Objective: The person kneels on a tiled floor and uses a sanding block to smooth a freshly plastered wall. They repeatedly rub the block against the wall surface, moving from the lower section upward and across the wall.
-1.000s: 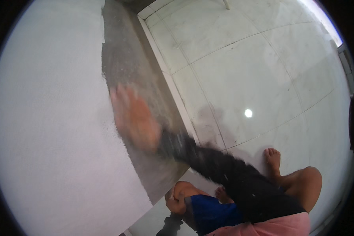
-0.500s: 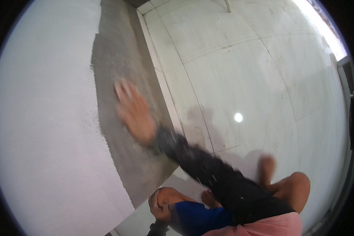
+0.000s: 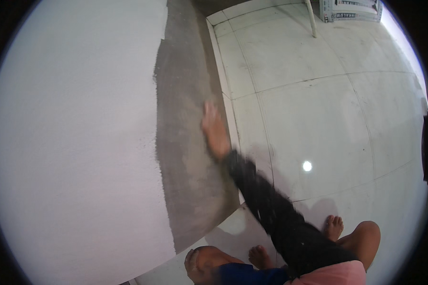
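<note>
Pale tiled floor point(image 3: 318, 128) spreads over the right of the scene, with a light pole point(image 3: 312, 21) and a printed carton point(image 3: 351, 10) at its far side. Along the left stands a wall whose upper part is a white coating point(image 3: 81, 142) with a ragged edge; between that edge and a white skirting strip point(image 3: 230, 114) runs a bare grey band point(image 3: 180, 156), from the far side to the wall's near corner. The person's right hand point(image 3: 216, 133) lies over the right part of this band, close to the skirting, fingers stretched out and grasping nothing; blur hides whether the whole palm touches. The left hand point(image 3: 191, 267) rests on the left knee point(image 3: 210, 255) at the near edge, partly cut off, so one cannot tell how firmly it grips. As a judgement, the grey band should feel rigid, fixed and faintly gritty, perhaps slippery where dusty, and its ragged white border might flake. It offers nothing to close the fingers on except perhaps the near corner; a flat, spread palm suits its face best
</note>
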Demonstrator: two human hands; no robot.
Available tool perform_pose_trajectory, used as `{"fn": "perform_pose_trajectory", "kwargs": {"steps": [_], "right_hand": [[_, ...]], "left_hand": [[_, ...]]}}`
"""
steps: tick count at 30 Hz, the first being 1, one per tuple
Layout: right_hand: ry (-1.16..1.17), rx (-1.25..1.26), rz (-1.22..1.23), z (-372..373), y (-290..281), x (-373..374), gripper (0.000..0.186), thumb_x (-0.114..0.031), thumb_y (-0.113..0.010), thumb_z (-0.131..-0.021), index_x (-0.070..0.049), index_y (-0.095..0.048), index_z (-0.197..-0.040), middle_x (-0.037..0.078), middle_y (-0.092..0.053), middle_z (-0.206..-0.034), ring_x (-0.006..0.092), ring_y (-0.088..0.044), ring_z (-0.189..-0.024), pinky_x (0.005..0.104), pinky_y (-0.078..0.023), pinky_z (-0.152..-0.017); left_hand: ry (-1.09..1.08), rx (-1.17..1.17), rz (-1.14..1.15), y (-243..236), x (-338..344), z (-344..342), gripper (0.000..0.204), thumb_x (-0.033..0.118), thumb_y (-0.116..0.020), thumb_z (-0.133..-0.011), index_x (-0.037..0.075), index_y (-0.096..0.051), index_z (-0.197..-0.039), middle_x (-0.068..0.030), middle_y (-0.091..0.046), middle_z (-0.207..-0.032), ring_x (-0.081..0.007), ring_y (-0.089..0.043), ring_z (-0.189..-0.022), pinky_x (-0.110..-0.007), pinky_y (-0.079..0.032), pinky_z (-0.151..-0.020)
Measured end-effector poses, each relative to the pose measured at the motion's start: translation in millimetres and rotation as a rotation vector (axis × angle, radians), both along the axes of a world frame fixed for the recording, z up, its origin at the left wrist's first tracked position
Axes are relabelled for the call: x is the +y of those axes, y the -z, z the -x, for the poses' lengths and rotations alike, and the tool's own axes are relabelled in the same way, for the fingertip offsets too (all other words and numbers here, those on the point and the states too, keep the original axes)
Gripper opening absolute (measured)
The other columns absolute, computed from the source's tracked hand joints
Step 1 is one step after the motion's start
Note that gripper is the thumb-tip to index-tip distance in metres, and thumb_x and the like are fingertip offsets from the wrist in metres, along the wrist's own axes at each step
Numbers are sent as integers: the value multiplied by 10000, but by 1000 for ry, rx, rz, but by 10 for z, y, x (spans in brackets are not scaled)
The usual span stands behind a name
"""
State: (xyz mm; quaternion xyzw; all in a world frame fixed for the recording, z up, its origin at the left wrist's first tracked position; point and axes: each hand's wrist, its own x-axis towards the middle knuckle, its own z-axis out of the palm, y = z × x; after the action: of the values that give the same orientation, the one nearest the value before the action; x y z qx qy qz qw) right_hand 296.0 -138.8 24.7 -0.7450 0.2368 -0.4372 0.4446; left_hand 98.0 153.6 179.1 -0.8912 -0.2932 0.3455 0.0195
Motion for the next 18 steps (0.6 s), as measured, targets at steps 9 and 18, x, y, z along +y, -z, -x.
{"fn": "perform_pose_trajectory", "kwargs": {"steps": [9, 18], "right_hand": [[-35, 168, 43, 188, 318, 112, 566, -225, -421, -1054, 49, -338, -1543, 223, -289, -1643, 412, -268, -1515, 498, -238, -1239], [-86, 103, -299, 1045, 582, 1385, 685, -226, -550, -986, 54, -297, -1557, 304, -297, -1599, 476, -266, -1495, 533, -237, -1225]], "left_hand": [[548, -648, 453, 303, 965, 397, 695, 525, -511, -1022, 51, -385, -1514, -213, -398, -1559, -380, -377, -1432, -483, -339, -1164], [701, -811, 512, 381, 1275, 468, 678, 525, -552, -988, 19, -480, -1434, -234, -455, -1495, -402, -437, -1377, -506, -357, -1143]]}}
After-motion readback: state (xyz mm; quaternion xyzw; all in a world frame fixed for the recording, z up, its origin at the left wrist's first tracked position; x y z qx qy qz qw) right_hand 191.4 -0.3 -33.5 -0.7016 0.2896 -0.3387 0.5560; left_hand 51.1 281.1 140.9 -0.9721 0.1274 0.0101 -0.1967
